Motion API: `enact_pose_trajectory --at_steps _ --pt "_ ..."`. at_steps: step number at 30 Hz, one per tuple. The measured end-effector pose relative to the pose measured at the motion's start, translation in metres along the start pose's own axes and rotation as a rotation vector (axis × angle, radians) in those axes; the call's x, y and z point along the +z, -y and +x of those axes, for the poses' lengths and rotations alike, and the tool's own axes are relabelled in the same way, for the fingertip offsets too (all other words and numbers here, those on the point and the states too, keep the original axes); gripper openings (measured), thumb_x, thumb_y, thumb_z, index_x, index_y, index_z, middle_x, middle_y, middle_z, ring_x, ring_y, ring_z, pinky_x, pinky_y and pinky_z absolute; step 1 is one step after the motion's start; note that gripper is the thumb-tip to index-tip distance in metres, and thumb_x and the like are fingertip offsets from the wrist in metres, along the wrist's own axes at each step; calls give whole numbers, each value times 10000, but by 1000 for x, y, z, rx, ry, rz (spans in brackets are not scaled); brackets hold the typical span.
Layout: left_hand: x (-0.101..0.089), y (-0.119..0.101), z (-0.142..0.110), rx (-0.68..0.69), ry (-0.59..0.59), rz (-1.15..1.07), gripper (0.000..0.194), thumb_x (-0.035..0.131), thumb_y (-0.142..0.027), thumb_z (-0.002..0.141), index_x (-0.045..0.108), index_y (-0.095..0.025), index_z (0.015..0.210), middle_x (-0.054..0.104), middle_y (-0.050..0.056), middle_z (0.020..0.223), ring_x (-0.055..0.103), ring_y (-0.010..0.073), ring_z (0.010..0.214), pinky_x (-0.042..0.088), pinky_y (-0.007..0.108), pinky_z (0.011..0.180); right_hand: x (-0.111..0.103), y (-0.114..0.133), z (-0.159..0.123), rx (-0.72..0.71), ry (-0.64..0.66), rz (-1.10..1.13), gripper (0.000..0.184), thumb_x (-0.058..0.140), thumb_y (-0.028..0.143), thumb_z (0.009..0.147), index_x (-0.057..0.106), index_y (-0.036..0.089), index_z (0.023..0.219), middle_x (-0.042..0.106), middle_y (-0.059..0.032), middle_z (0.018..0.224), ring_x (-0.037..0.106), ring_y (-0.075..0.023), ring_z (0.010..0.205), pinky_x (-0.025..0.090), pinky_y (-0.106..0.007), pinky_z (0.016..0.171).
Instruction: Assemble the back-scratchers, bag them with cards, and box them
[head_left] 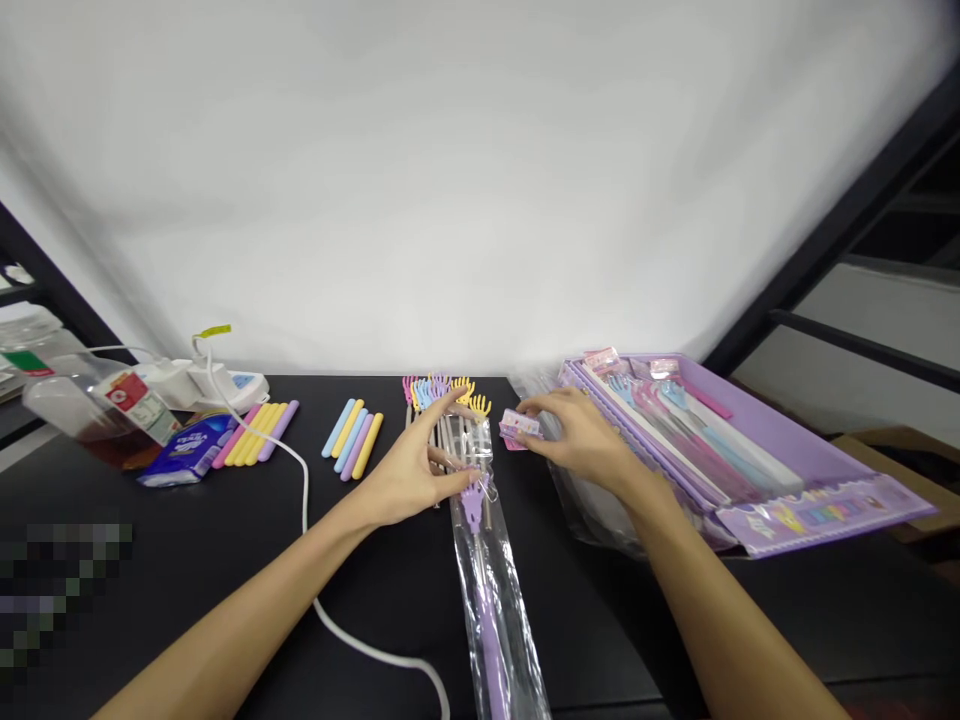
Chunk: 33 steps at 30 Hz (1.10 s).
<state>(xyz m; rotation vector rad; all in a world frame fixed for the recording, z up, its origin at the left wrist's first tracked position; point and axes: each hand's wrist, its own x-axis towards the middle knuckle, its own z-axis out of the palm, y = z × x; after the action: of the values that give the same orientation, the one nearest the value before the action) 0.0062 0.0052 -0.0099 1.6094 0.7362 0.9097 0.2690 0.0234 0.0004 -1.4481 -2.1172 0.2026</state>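
A purple back scratcher (489, 630) lies inside a long clear plastic sleeve (517, 600) that runs toward me. My left hand (412, 470) is at the upper end of this sleeve, thumb and fingers pinching the film near the scratcher's claw-shaped head. Between the fingertips of my right hand (574, 430) is a small pink printed card (517, 427), held just right of the sleeve's top. Behind my left hand lie several back scratcher rods (442, 388) with pink, blue, purple and yellow claws. Their lower parts are partly hidden by the hand.
At right stands a purple display box (757, 430) with packed back scratchers. Left on the black table (390, 610) are coloured handles (352, 440), more handles (255, 435), a blue tissue pack (189, 450), a power strip (247, 388), a bottle (97, 410) and a white cable (360, 645).
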Motion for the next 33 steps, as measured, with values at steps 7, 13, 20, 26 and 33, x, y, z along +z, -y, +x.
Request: enact_pose_trajectory --at_steps 7,13,20,26,33 --pt "0 2 0 5 -7 15 921 794 -252 784 306 -441 1542 424 116 1507 674 84 675 515 161 456 -11 30 -2 4 -229 612 154 785 350 807 747 222 884 755 -51 890 695 -224 843 567 -405 825" --pt "0 0 0 0 13 3 904 799 -273 795 309 -467 1530 422 97 1499 675 79 715 543 180 533 -6 51 -7 -352 -104 398 187 694 233 891 791 317 1026 778 -21 904 626 -235 893 534 -419 782" --pt "4 -8 -3 -18 45 -8 967 794 -253 805 222 -521 1537 324 124 1585 712 123 773 618 280 644 4 52 -7 -373 -399 161 220 608 175 932 774 273 1038 723 -56 830 596 -226 806 517 -389 697" --pt "4 -14 -3 -24 71 -26 1004 775 -226 824 155 -543 1547 278 137 1623 718 109 749 599 263 624 2 50 -4 -354 -413 234 141 648 165 911 748 253 955 735 -57 903 659 -239 969 557 -411 820" --pt "4 -13 -3 -10 74 -14 1030 781 -223 827 124 -549 1550 258 124 1636 691 71 702 577 255 608 6 50 -4 -254 -398 303 129 676 150 892 747 241 949 796 -9 874 753 -187 769 599 -311 678"
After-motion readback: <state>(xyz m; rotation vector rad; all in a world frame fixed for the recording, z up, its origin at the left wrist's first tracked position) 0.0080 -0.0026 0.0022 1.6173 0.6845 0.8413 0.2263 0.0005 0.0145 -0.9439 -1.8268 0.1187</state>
